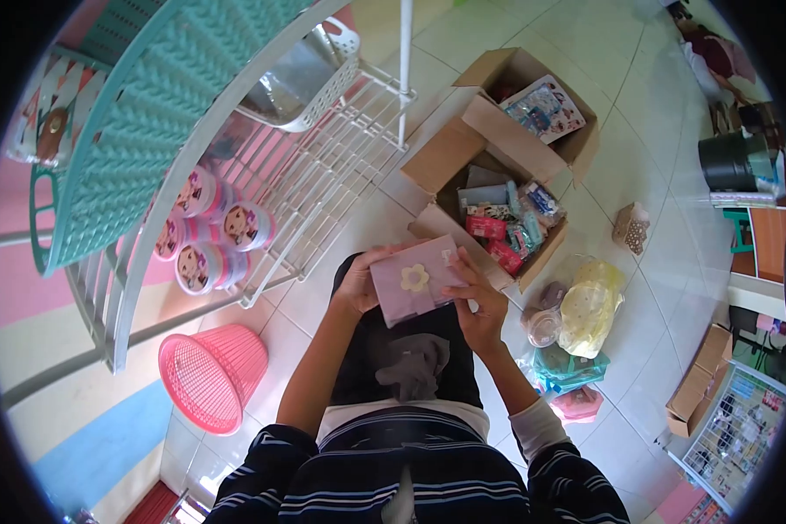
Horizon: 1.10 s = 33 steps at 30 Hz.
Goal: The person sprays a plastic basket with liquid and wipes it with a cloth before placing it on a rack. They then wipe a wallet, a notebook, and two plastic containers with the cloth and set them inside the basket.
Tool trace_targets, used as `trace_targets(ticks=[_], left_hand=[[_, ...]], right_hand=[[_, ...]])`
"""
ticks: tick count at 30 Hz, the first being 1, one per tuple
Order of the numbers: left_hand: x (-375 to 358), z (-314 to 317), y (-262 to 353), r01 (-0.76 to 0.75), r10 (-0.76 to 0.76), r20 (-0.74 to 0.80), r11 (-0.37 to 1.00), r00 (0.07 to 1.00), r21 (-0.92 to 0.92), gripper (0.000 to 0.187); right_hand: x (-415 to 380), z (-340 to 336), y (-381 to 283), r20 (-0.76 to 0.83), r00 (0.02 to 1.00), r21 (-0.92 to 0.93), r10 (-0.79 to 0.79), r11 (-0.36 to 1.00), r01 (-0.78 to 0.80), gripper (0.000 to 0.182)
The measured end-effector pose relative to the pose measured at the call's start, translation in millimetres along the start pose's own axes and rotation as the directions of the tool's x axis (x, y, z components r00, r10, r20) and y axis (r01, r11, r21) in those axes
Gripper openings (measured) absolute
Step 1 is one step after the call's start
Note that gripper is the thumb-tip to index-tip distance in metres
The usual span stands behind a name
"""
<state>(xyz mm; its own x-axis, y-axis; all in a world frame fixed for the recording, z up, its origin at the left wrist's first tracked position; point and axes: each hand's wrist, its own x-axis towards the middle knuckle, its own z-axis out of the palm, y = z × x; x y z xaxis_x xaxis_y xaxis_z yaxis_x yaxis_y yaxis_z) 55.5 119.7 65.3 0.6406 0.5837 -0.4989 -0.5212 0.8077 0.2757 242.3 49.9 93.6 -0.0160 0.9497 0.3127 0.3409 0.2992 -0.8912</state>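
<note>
Both hands hold a flat mauve-pink case with a cream flower on its front, tilted over my lap. My left hand grips its left edge, fingers wrapped behind it. At the right edge, my right hand has its fingers bent over the corner, near a small pale label. Below the case, a crumpled grey cloth or bag lies on my dark trousers. Just beyond my hands, an open cardboard box holds red packets, bottles and other small packaged goods.
Another open carton stands behind the first. On my left rises a white wire rack with a teal basket and several doll-print tubs. A pink wastebasket is beneath; bags sit right. A person is far right.
</note>
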Motion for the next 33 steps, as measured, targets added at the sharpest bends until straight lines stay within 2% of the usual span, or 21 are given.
trace_targets(ticks=[2,3,5,6,8,10,12,14,16,17,18,19,20,22,23,24,25,26,28,32,33], left_hand=[[-11,2,10,-0.084,0.043,0.114,0.919,0.993,0.386,0.053],[-15,-1,12,-0.051,0.022,0.085,0.933,0.996,0.357,0.057],[-26,-4,10,-0.063,0.052,0.041,0.941,0.998,0.332,0.057],[-32,-5,9,-0.071,0.075,0.000,0.949,0.997,0.306,0.058],[-39,-18,4,-0.075,0.074,0.012,0.961,0.997,0.267,0.057],[-48,-24,-4,-0.067,0.063,0.028,0.972,0.998,0.225,0.056],[-58,-25,-12,-0.109,0.137,-0.185,0.982,0.973,0.153,0.051],[-65,-25,-17,-0.101,0.134,-0.190,0.980,0.973,0.174,0.050],[-72,-25,-19,-0.100,0.147,-0.216,0.971,0.965,0.216,0.049],[-75,-28,-20,-0.103,0.151,-0.209,0.970,0.966,0.221,0.049],[-76,-31,-21,-0.086,0.196,-0.232,0.906,0.953,0.414,0.052],[-79,-32,-23,-0.056,0.246,-0.248,0.807,0.937,0.588,0.055],[-82,-33,-25,-0.060,0.250,-0.247,0.806,0.936,0.589,0.055],[-83,-23,-27,-0.043,0.290,-0.167,0.599,0.942,0.800,0.063],[-83,-13,-28,0.002,0.222,-0.158,0.572,0.962,0.820,0.063],[-80,-10,-37,-0.006,0.227,-0.150,0.570,0.962,0.822,0.063],[-78,-8,-49,-0.146,0.314,-0.064,0.601,0.947,0.786,0.060],[-77,-4,-61,-0.287,0.409,0.015,0.615,0.912,0.735,0.058],[-91,34,-59,-0.305,0.352,-0.014,0.830,0.936,0.467,0.079],[-93,65,-35,-0.642,0.689,0.272,0.358,0.672,0.678,0.089],[-95,77,-31,-0.612,0.708,0.217,0.365,0.672,0.702,0.093]], right_hand=[[-10,1,4,-0.082,0.978,-0.047,0.191,0.980,-0.195,0.026],[-16,4,2,-0.077,0.979,-0.044,0.189,0.980,-0.193,0.026],[-29,11,-3,-0.177,0.826,0.263,0.534,0.835,-0.484,0.039],[-43,16,0,-0.180,0.827,0.263,0.532,0.836,-0.481,0.039],[-81,25,6,0.123,0.892,0.001,0.435,0.899,-0.438,0.052],[-100,30,-16,0.452,0.812,-0.422,0.370,0.890,-0.171,0.042],[-116,35,-21,0.509,0.803,-0.458,0.309,0.887,-0.051,0.037],[-120,33,-18,0.573,0.782,-0.480,0.244,0.874,0.078,0.033],[-109,28,-16,0.648,0.604,-0.314,0.465,0.885,-0.345,0.028],[-107,28,-17,0.644,0.610,-0.314,0.462,0.886,-0.340,0.028],[-103,29,-18,0.392,0.715,-0.100,0.579,0.800,-0.592,0.028],[-100,30,-20,0.133,0.690,0.188,0.712,0.665,-0.722,0.027],[-96,31,-24,0.134,0.693,0.189,0.709,0.668,-0.720,0.027],[-70,34,-40,-0.195,0.753,0.335,0.629,0.764,-0.551,0.028],[-59,41,-47,-0.200,0.757,0.333,0.622,0.770,-0.545,0.028],[-49,51,-54,-0.203,0.892,0.136,0.403,0.914,-0.382,0.034],[-43,56,-61,-0.152,0.975,-0.058,0.164,0.983,-0.174,0.041],[-39,58,-69,-0.147,0.978,-0.056,0.150,0.986,-0.160,0.041],[-23,65,-85,-0.145,0.989,-0.065,-0.030,0.998,0.020,0.052],[4,75,-90,-0.153,0.968,0.159,-0.199,0.962,0.223,0.059],[17,73,-88,-0.129,0.963,0.191,-0.236,0.947,0.257,0.059]])
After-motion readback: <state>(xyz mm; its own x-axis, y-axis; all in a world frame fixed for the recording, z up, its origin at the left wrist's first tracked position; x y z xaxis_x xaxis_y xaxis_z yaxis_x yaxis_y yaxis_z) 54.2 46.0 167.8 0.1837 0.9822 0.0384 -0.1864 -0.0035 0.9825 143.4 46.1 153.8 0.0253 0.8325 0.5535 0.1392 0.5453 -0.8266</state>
